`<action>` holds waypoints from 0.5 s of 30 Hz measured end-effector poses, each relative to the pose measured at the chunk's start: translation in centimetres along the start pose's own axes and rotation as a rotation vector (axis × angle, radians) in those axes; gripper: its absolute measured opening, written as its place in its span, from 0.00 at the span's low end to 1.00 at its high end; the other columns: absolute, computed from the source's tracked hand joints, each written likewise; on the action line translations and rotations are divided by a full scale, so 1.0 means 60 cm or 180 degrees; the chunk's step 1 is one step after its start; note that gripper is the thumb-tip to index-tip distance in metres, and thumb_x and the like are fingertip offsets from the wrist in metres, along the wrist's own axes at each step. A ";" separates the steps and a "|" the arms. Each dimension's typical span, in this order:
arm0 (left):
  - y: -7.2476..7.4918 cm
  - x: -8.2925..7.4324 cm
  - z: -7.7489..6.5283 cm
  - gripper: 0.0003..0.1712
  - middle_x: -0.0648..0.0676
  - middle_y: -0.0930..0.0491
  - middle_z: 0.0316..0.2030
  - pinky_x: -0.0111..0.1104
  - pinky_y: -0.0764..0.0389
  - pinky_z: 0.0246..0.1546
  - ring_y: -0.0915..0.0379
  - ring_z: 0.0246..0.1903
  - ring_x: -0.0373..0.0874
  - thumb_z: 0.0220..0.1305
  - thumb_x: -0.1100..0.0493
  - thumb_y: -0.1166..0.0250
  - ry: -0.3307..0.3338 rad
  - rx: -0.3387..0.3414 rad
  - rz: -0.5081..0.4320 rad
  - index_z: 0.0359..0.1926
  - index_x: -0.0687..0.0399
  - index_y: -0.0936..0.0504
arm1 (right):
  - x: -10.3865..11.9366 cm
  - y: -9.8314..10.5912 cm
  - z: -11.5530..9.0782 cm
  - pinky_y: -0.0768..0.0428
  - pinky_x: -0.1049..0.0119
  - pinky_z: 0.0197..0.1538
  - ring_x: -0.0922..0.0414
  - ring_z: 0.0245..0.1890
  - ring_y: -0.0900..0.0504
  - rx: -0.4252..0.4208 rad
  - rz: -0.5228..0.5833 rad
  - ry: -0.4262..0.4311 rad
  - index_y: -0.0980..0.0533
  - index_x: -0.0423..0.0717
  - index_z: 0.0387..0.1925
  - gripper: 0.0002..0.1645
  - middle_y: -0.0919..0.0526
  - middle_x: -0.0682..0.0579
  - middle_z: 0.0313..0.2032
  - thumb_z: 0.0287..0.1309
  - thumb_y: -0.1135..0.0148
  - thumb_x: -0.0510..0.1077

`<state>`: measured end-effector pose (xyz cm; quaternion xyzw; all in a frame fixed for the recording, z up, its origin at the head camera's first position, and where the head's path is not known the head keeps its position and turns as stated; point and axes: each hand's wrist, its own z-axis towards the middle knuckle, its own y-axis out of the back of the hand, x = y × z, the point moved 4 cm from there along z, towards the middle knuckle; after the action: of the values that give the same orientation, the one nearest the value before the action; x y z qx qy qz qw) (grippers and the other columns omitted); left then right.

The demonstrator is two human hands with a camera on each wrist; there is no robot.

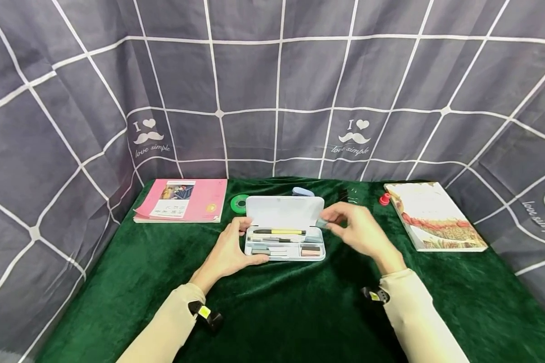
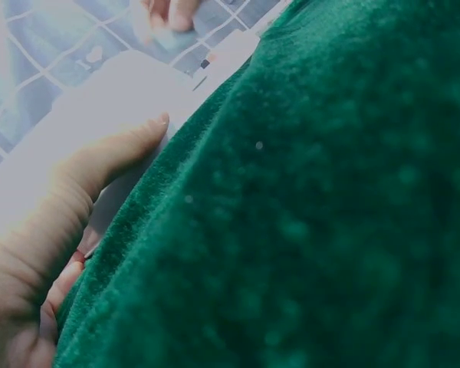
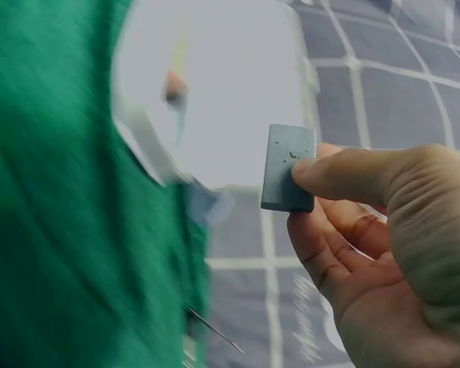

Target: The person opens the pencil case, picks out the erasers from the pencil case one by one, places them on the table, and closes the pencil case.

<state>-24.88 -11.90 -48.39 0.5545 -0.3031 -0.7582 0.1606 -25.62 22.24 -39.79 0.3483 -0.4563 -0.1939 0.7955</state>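
Observation:
A white pencil case (image 1: 285, 212) stands with its lid raised at the middle of the green cloth. Inside lie a yellow pen (image 1: 279, 232), other pens, and small brown and pink blocks (image 1: 311, 251). My left hand (image 1: 229, 249) grips the case's left end, its thumb along the front edge. In my right hand (image 1: 356, 227), thumb and fingers pinch a small grey-blue eraser (image 3: 288, 169), a rectangular block with dark specks. That hand is above and beside the case's right end, apart from it. In the left wrist view the case is washed out by glare.
Behind the case are a green tape roll (image 1: 239, 203) and a blue oval object (image 1: 303, 192). A pink book (image 1: 181, 200) lies at left; a red object (image 1: 384, 199) and pale book (image 1: 436, 217) at right. Thin dark pieces (image 1: 343, 195) lie at the back.

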 end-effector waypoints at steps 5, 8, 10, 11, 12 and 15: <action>0.005 -0.002 0.001 0.55 0.56 0.20 0.64 0.51 0.21 0.69 0.23 0.63 0.53 0.49 0.39 0.08 -0.0053 0.0017 0.0075 0.71 0.52 0.27 | -0.023 0.081 -0.020 0.17 0.68 0.44 0.56 0.40 0.12 -0.0404 -0.0317 -0.0119 0.09 0.50 0.48 0.16 0.08 0.54 0.41 0.64 0.23 0.30; 0.005 -0.003 0.002 0.52 0.53 0.19 0.63 0.50 0.20 0.68 0.23 0.62 0.51 0.49 0.39 0.08 -0.0155 0.0016 0.0113 0.69 0.52 0.24 | -0.050 0.116 -0.040 0.18 0.70 0.44 0.55 0.41 0.12 -0.0458 -0.0488 -0.0227 0.09 0.50 0.46 0.16 0.08 0.52 0.41 0.62 0.22 0.29; 0.006 -0.004 0.003 0.50 0.51 0.19 0.62 0.49 0.20 0.67 0.23 0.62 0.51 0.49 0.39 0.09 -0.0201 0.0001 0.0137 0.67 0.51 0.22 | -0.071 0.128 -0.054 0.18 0.69 0.44 0.55 0.41 0.12 -0.0424 -0.0579 -0.0313 0.09 0.50 0.45 0.16 0.08 0.51 0.42 0.61 0.22 0.29; 0.006 -0.005 0.003 0.49 0.51 0.19 0.62 0.49 0.19 0.67 0.23 0.62 0.51 0.49 0.38 0.09 -0.0215 -0.0007 0.0146 0.66 0.51 0.21 | -0.082 0.131 -0.060 0.18 0.68 0.43 0.56 0.40 0.12 -0.0401 -0.0616 -0.0343 0.09 0.50 0.45 0.16 0.07 0.51 0.42 0.61 0.22 0.29; 0.006 -0.005 0.003 0.49 0.51 0.19 0.62 0.49 0.19 0.67 0.23 0.62 0.51 0.49 0.38 0.09 -0.0228 -0.0014 0.0147 0.66 0.52 0.20 | -0.092 0.133 -0.066 0.18 0.67 0.42 0.56 0.40 0.12 -0.0374 -0.0636 -0.0375 0.09 0.50 0.44 0.16 0.07 0.50 0.41 0.60 0.22 0.28; 0.005 -0.005 0.003 0.49 0.51 0.19 0.63 0.49 0.19 0.68 0.24 0.62 0.51 0.49 0.38 0.09 -0.0231 -0.0017 0.0132 0.67 0.51 0.20 | -0.121 0.130 -0.083 0.19 0.68 0.40 0.60 0.37 0.13 -0.0278 -0.0708 -0.0495 0.09 0.50 0.42 0.15 0.08 0.50 0.39 0.58 0.22 0.28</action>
<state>-24.99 -11.92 -47.94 0.5197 -0.3182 -0.7752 0.1667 -25.10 33.99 -40.08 0.3456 -0.4662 -0.3269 0.7459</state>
